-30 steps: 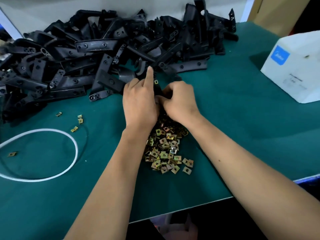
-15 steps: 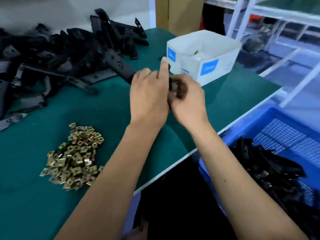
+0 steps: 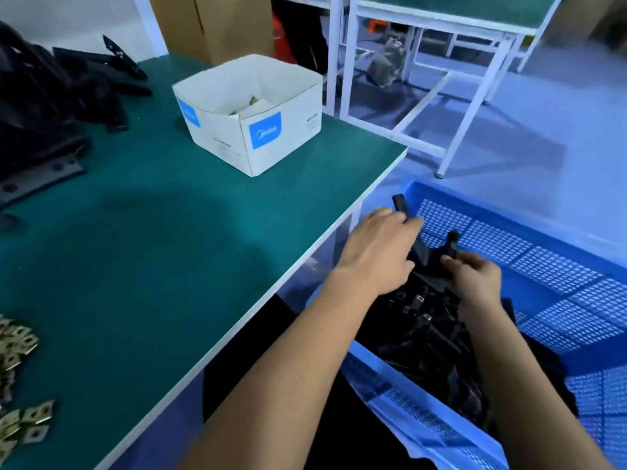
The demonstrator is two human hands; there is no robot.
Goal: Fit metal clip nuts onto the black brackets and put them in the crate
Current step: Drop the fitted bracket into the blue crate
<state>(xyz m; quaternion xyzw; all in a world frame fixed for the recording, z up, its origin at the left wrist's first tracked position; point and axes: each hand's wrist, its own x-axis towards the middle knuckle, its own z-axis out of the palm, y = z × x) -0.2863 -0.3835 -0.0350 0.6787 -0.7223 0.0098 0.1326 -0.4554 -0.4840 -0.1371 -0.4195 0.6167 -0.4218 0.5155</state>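
Observation:
Both my hands hold one black bracket (image 3: 428,256) over the blue mesh crate (image 3: 529,252), which stands on the floor right of the table. My left hand (image 3: 378,247) grips the bracket's upper arm, whose tip sticks up past my fingers. My right hand (image 3: 471,279) pinches its lower right end. Beneath them a heap of black brackets (image 3: 431,337) with small metal clips lies in the crate. Loose brass clip nuts (image 3: 20,374) lie at the table's left front. The pile of bare black brackets (image 3: 44,106) sits at the far left.
A green table (image 3: 163,239) with a white edge fills the left. On it stands an open white cardboard box (image 3: 251,113) with blue labels. White-framed benches (image 3: 441,62) stand beyond the crate, across a bluish floor.
My view swung right, from the table to the crate. Both hands carried the bracket off the table and down over the crate.

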